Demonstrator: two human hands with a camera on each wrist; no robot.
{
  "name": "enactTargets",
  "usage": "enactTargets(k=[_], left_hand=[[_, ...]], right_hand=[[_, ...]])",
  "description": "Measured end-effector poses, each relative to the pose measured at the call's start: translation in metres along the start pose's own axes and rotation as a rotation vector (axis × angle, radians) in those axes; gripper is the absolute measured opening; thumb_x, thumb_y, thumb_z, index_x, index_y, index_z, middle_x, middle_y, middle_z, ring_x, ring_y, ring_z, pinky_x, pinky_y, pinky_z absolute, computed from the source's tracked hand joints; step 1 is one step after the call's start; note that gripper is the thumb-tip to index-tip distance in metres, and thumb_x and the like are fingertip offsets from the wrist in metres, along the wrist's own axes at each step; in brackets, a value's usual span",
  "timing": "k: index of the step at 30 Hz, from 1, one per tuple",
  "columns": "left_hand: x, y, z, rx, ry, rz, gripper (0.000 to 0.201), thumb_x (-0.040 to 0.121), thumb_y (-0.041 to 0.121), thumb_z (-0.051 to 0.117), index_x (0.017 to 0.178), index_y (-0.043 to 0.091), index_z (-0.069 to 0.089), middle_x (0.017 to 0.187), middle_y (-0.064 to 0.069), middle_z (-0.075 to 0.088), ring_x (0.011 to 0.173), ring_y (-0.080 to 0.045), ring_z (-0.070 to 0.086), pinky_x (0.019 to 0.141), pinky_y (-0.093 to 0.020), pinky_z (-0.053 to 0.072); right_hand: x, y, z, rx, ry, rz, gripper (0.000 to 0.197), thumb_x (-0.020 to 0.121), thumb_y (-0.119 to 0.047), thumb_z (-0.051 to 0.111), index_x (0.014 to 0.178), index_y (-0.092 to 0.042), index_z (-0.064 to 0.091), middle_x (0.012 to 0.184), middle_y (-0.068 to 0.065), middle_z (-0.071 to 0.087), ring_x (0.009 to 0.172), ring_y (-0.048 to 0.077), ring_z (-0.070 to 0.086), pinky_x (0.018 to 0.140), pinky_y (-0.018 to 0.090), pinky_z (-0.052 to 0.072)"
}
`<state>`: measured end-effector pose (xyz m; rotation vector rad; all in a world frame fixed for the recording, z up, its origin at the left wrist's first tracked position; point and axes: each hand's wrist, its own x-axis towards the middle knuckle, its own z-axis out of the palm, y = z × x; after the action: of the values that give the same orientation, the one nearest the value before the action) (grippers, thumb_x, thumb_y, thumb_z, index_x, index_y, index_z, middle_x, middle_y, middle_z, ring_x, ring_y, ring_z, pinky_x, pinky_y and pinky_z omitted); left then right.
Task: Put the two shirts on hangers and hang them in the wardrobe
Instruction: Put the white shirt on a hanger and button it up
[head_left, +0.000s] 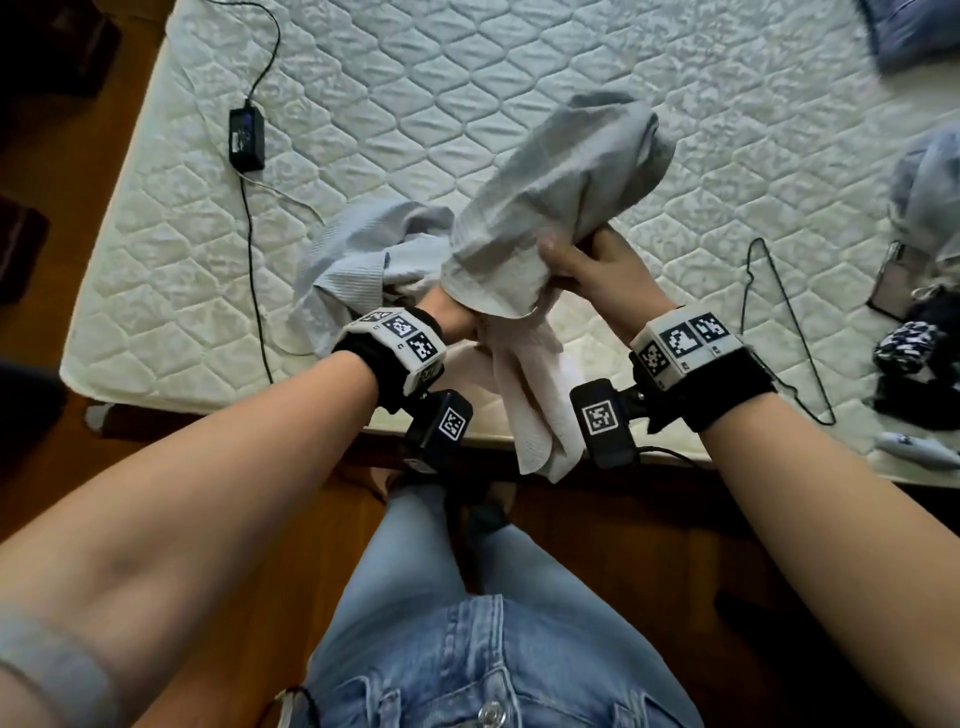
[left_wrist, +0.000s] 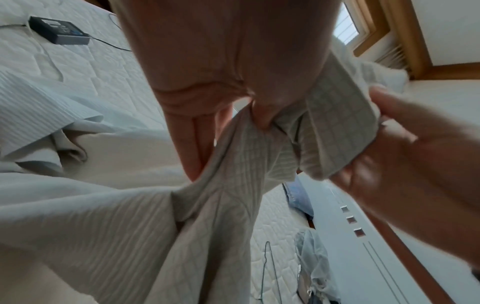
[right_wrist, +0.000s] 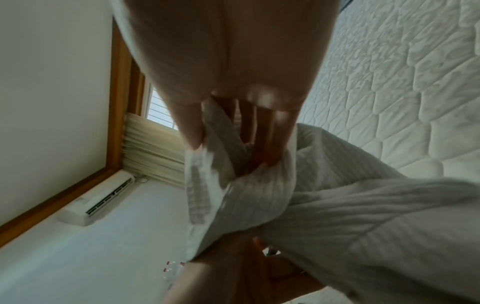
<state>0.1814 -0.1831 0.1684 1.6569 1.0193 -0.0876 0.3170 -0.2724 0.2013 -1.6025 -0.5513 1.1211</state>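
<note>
A pale grey ribbed shirt (head_left: 561, 171) is bunched up above the mattress's near edge, and both hands hold it. My left hand (head_left: 457, 319) is mostly buried under the cloth; in the left wrist view its fingers (left_wrist: 259, 117) pinch a checked fold of the shirt (left_wrist: 233, 185). My right hand (head_left: 584, 260) grips the fabric from the right, its fingers (right_wrist: 194, 137) pinching a checked strip. More of the shirt trails left over the bed (head_left: 353, 254), and a whitish end (head_left: 530, 400) hangs below. A black wire hanger (head_left: 779, 322) lies on the mattress to the right, apart from both hands.
A black power adapter (head_left: 247, 137) with its cable lies on the quilted mattress (head_left: 415, 104) at the left. A blue-grey garment (head_left: 930, 197), a phone (head_left: 891, 286) and dark clothes (head_left: 914, 364) are heaped at the right edge. Wooden floor lies below.
</note>
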Motion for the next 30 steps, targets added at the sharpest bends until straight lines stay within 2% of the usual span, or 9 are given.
enactTargets(k=[2, 4, 8, 11, 14, 16, 21, 26, 30], left_hand=[[-0.004, 0.006, -0.001, -0.113, 0.044, 0.000, 0.019, 0.095, 0.001, 0.043, 0.087, 0.013, 0.056, 0.074, 0.004, 0.067, 0.072, -0.006, 0.063, 0.072, -0.020, 0.054], [-0.008, 0.013, -0.002, -0.240, 0.125, 0.031, 0.028, 0.098, 0.003, 0.034, 0.111, 0.005, 0.058, 0.100, -0.014, 0.068, 0.090, -0.026, 0.066, 0.079, -0.040, 0.056], [-0.016, 0.022, -0.009, -0.450, 0.250, -0.015, 0.036, 0.099, 0.001, 0.026, 0.129, 0.006, 0.044, 0.093, -0.011, 0.058, 0.062, -0.022, 0.062, 0.042, -0.027, 0.054], [-0.014, 0.022, -0.017, -0.526, 0.320, -0.002, 0.032, 0.100, 0.008, 0.033, 0.128, 0.003, 0.046, 0.077, -0.001, 0.055, 0.044, -0.005, 0.060, 0.038, -0.016, 0.048], [-0.010, 0.017, -0.029, -0.551, 0.433, -0.009, 0.032, 0.099, 0.008, 0.033, 0.127, 0.001, 0.047, 0.081, -0.003, 0.057, 0.056, -0.009, 0.061, 0.044, -0.017, 0.052], [-0.005, 0.010, -0.040, -0.599, 0.476, -0.034, 0.033, 0.099, 0.008, 0.030, 0.128, 0.004, 0.046, 0.096, -0.012, 0.059, 0.065, -0.020, 0.060, 0.048, -0.028, 0.056], [0.003, 0.007, -0.060, -0.690, 0.533, -0.047, 0.033, 0.100, 0.010, 0.031, 0.129, 0.007, 0.045, 0.125, -0.021, 0.053, 0.088, -0.037, 0.061, 0.043, -0.036, 0.056], [0.006, 0.023, -0.071, -0.649, 0.454, -0.052, 0.032, 0.102, 0.028, 0.031, 0.090, 0.005, 0.050, 0.082, -0.013, 0.057, 0.053, -0.021, 0.063, 0.045, -0.027, 0.055], [0.002, 0.032, -0.066, -0.431, 0.260, 0.004, 0.016, 0.096, 0.009, 0.045, 0.083, 0.012, 0.053, 0.080, -0.006, 0.059, 0.046, -0.007, 0.062, 0.048, -0.018, 0.050]], right_hand=[[-0.005, 0.002, -0.007, -0.147, -0.054, -0.032, 0.038, 0.084, -0.008, 0.064, 0.116, -0.003, 0.045, 0.109, 0.005, 0.057, 0.097, 0.009, 0.056, 0.083, 0.015, 0.048], [-0.008, 0.011, -0.013, -0.409, -0.118, -0.081, 0.060, 0.078, -0.011, 0.072, 0.128, -0.004, 0.039, 0.111, -0.004, 0.048, 0.096, -0.003, 0.049, 0.078, 0.000, 0.039], [-0.003, 0.046, -0.022, -0.770, -0.208, 0.136, 0.103, 0.059, -0.044, 0.083, 0.141, -0.014, 0.027, 0.128, -0.007, 0.041, 0.123, 0.009, 0.039, 0.108, 0.026, 0.031], [-0.007, 0.061, -0.014, -0.896, -0.302, 0.305, 0.073, 0.067, -0.037, 0.079, 0.127, -0.014, 0.045, 0.116, -0.002, 0.056, 0.110, 0.017, 0.053, 0.097, 0.030, 0.042], [-0.007, 0.061, -0.009, -0.988, -0.256, 0.244, 0.015, 0.080, -0.026, 0.065, 0.083, -0.011, 0.066, 0.091, 0.013, 0.066, 0.090, 0.024, 0.062, 0.067, 0.027, 0.046], [0.000, 0.049, -0.015, -0.936, -0.125, 0.243, 0.027, 0.083, -0.026, 0.063, 0.060, -0.013, 0.058, 0.072, 0.011, 0.059, 0.076, 0.022, 0.056, 0.053, 0.026, 0.037], [0.013, 0.007, -0.037, -0.832, 0.035, 0.162, 0.032, 0.082, -0.036, 0.063, 0.088, -0.005, 0.070, 0.080, 0.012, 0.062, 0.078, 0.020, 0.056, 0.069, 0.030, 0.041], [0.015, -0.029, -0.049, -0.553, 0.298, 0.041, 0.029, 0.087, -0.023, 0.057, 0.105, -0.003, 0.067, 0.089, 0.007, 0.057, 0.088, 0.014, 0.051, 0.069, 0.026, 0.037], [0.016, -0.063, -0.045, -0.323, 0.361, -0.007, 0.032, 0.085, -0.026, 0.057, 0.099, 0.001, 0.067, 0.088, 0.006, 0.056, 0.087, 0.015, 0.051, 0.073, 0.030, 0.038]])
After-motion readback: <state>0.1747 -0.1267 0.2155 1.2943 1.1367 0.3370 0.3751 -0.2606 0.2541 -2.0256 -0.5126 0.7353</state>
